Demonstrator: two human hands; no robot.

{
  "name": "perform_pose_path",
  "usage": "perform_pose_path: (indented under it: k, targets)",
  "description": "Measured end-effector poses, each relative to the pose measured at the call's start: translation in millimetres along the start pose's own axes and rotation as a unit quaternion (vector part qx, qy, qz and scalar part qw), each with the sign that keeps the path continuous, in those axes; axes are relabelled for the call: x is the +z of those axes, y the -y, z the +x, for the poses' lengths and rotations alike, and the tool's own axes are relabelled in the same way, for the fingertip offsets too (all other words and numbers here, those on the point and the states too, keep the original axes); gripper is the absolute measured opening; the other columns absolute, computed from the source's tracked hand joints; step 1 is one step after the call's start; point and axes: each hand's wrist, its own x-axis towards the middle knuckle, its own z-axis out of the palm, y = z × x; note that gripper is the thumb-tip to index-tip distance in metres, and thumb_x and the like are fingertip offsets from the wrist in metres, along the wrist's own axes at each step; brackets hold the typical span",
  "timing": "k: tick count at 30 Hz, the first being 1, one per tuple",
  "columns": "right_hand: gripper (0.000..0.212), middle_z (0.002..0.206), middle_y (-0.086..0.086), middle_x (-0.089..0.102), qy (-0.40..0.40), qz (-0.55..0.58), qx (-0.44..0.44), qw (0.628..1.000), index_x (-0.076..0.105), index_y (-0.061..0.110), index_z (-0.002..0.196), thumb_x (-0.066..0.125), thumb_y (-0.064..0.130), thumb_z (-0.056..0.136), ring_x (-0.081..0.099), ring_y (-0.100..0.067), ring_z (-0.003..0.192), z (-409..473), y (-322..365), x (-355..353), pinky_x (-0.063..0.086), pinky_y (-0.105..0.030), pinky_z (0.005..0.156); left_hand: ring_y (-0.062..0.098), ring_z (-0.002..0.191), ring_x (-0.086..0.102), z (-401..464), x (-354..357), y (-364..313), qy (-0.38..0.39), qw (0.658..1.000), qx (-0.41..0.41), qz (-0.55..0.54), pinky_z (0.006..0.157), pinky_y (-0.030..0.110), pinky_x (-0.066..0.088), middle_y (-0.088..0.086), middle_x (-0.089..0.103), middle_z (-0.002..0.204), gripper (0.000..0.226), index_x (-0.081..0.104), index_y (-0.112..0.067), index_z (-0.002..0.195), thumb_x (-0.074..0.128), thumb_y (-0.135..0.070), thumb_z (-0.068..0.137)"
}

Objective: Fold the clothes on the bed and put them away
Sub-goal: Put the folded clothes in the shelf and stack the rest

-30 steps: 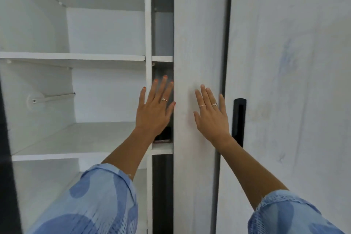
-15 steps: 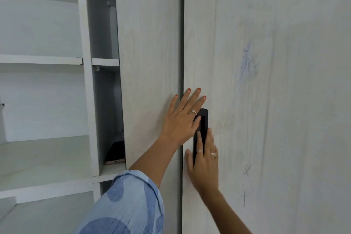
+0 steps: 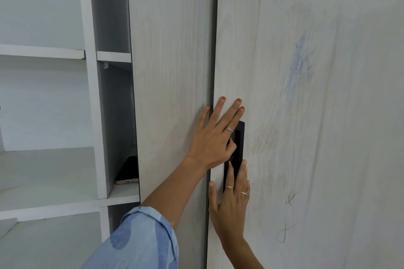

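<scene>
Our left hand [image 3: 213,137] lies flat with fingers spread and straight across the seam between the two wardrobe doors, while our right hand [image 3: 230,201] presses just below it, fingers straight and close together, their tips reaching into the black recessed handle [image 3: 238,146], which runs upright from twelve to six o'clock. That handle sits at one o'clock from the right fingertips, so we judge the right hand the nearer one for sliding the right door [image 3: 317,116]. No clothes are in view; the open shelves [image 3: 43,181] lie toward nine o'clock.
</scene>
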Motion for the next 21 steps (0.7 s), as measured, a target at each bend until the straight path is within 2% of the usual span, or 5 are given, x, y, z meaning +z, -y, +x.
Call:
perform_pose_path:
  k: [6, 10, 14, 18, 21]
  targets:
    - [0.067, 0.162, 0.005, -0.001, -0.006, 0.015, 0.003, 1.0, 0.015, 0.029, 0.152, 0.038, 0.053, 0.094, 0.009, -0.013, 0.149, 1.1, 1.7, -2.5, 0.017, -0.044, 0.116, 0.035, 0.147, 0.006, 1.1, -3.5, 0.5, -0.004, 0.999, 0.023, 0.024, 0.116, 0.054, 0.008, 0.003, 0.016, 0.161, 0.074, 0.025, -0.015, 0.152, 0.043, -0.029, 0.081]
    - [0.069, 0.163, 0.001, 0.004, -0.013, 0.026, 0.01, 1.0, 0.026, 0.019, 0.152, 0.041, 0.052, 0.093, 0.011, -0.015, 0.149, 0.6, 7.9, -3.9, 0.019, -0.044, 0.115, 0.042, 0.146, 0.006, 4.3, -7.5, -0.5, 0.014, 0.997, 0.036, 0.062, 0.114, 0.059, 0.008, 0.005, 0.015, 0.161, 0.073, 0.026, -0.015, 0.151, 0.038, -0.03, 0.081]
    - [0.068, 0.161, -0.002, 0.013, -0.027, 0.025, 0.026, 0.999, 0.032, 0.013, 0.149, 0.042, 0.049, 0.092, 0.015, -0.016, 0.148, 0.7, 18.3, -5.9, 0.023, -0.041, 0.114, 0.047, 0.144, 0.011, 6.4, -9.0, -3.7, 0.018, 0.997, 0.042, 0.066, 0.112, 0.063, 0.009, 0.005, 0.02, 0.16, 0.069, 0.033, -0.016, 0.149, 0.046, -0.027, 0.082]
    - [0.066, 0.15, -0.007, 0.033, -0.055, 0.051, 0.112, 0.991, 0.039, 0.009, 0.144, 0.049, 0.042, 0.087, 0.025, -0.019, 0.139, 0.5, 42.3, -1.6, 0.031, -0.043, 0.11, 0.046, 0.143, 0.015, 8.4, -12.5, -4.8, 0.01, 0.998, 0.042, 0.041, 0.11, 0.066, 0.011, 0.004, 0.026, 0.158, 0.068, 0.039, -0.017, 0.146, 0.058, -0.023, 0.081]
    - [0.063, 0.143, -0.008, 0.039, -0.043, 0.049, 0.152, 0.986, 0.041, 0.008, 0.142, 0.059, 0.033, 0.087, 0.029, -0.021, 0.134, 0.8, 48.4, -0.6, 0.033, -0.044, 0.109, 0.047, 0.143, 0.014, 8.1, -13.9, -7.0, 0.01, 0.999, 0.039, 0.023, 0.109, 0.068, 0.009, 0.003, 0.028, 0.157, 0.065, 0.042, -0.018, 0.144, 0.059, -0.019, 0.082]
